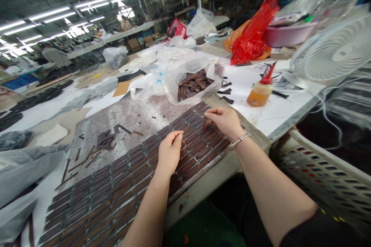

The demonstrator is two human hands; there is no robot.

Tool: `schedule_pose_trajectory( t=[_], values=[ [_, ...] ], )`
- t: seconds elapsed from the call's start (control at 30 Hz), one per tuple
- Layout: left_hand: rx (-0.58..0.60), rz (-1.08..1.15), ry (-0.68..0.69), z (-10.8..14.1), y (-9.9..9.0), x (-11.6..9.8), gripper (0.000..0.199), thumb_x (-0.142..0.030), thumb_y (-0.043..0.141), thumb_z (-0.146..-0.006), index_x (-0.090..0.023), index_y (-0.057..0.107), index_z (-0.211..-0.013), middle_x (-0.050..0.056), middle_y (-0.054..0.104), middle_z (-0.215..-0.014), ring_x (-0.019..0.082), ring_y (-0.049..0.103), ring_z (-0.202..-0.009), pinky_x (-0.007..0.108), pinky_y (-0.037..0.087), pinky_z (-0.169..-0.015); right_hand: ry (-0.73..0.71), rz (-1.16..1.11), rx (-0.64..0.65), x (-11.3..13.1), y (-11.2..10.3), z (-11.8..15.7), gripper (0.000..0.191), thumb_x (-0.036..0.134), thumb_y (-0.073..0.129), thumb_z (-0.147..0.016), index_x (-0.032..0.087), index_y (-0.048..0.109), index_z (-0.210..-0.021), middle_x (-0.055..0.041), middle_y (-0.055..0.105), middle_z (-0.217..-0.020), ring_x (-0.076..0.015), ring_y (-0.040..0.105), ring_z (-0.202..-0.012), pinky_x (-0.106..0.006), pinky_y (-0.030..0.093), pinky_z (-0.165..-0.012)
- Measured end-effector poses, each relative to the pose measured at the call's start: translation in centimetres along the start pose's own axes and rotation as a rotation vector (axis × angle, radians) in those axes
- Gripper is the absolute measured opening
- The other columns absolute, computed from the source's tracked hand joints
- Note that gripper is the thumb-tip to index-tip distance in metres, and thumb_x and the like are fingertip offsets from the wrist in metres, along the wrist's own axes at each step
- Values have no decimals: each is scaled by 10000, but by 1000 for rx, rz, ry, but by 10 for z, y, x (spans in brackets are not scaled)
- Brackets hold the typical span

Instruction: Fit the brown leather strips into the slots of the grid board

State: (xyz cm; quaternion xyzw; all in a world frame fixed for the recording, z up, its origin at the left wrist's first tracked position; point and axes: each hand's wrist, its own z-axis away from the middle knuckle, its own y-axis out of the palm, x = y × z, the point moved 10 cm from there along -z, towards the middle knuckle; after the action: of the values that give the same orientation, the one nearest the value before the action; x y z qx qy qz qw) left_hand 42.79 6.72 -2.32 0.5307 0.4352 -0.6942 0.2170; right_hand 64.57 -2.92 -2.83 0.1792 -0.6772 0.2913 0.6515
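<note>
Rows of dark brown strips (127, 173) lie side by side on the work board in front of me, with lighter lines between them. Over the near right part of these rows is my right hand (226, 122), thumb and forefinger pinched on a small brown strip (206, 124). My left hand (170, 152) hovers over the middle of the rows, its fingertips closed together; whatever is between them is too small to make out. Beyond the hands, an open clear plastic bag (171, 88) holds a heap of brown strips (195, 84).
Loose dark scraps (106, 139) lie on the board's far left. To the right stand a glue bottle (260, 92) with a red nozzle, a white fan (333, 52) and a red plastic bag (252, 32). A white plastic basket (327, 162) sits below the table edge.
</note>
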Motion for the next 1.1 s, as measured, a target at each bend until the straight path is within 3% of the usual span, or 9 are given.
schedule_pose_trajectory(
  t=[0.1,0.23,0.33,0.53,0.63,0.7,0.87,1.1],
  values=[
    [-15,-325,151,-1,3,-15,275,-311,471,-848,-212,650,-1033,26,660,-763,148,607,-720,257,466,-699,63,-141,22,-6,16,-1,158,272,664,-689,144,660,-783,-8,643,-619,-86,588,-534,-156,464,-475],
    [9,-607,294,-3,17,-32,304,-257,436,-867,-220,636,-1093,52,679,-1007,185,622,-900,291,444,-862,85,-156,27,-7,31,-2,104,220,657,-699,137,645,-761,-20,653,-629,-101,625,-568,-149,487,-483],
    [37,-774,337,-5,29,-38,331,-229,405,-877,-220,622,-1127,70,669,-1036,205,621,-929,305,443,-872,79,-88,24,-5,34,0,75,195,643,-713,136,643,-759,-19,657,-623,-100,630,-562,-144,487,-485],
    [65,-971,292,-4,44,-35,382,-201,390,-873,-254,580,-1200,74,669,-983,209,634,-851,303,469,-797,88,-32,19,-3,31,1,43,170,628,-728,141,633,-760,-7,653,-613,-92,626,-551,-144,482,-494],
    [42,-863,279,-5,39,-32,365,-215,396,-877,-228,597,-1181,78,666,-1030,207,624,-914,303,452,-852,105,-214,58,-2,37,2,50,176,635,-730,142,607,-753,-2,644,-627,-94,633,-584,-146,496,-514],
    [16,-665,258,-8,32,-29,344,-244,426,-872,-209,610,-1161,75,660,-1072,201,614,-953,303,435,-893,106,-352,104,2,44,3,67,177,643,-727,143,588,-745,4,637,-637,-93,636,-600,-145,503,-522],
    [36,-149,94,-20,24,-9,416,-358,545,-813,-200,584,-1196,43,697,-859,169,629,-747,294,474,-770,135,-394,127,0,50,6,69,151,645,-722,130,579,-724,9,614,-609,-81,622,-571,-121,487,-490],
    [17,-115,75,-28,34,-9,261,-393,555,-776,-190,691,-868,6,642,-682,126,554,-611,229,423,-600,132,-394,128,0,44,5,102,172,672,-696,129,585,-729,9,615,-614,-79,616,-568,-122,487,-489]
  ],
)
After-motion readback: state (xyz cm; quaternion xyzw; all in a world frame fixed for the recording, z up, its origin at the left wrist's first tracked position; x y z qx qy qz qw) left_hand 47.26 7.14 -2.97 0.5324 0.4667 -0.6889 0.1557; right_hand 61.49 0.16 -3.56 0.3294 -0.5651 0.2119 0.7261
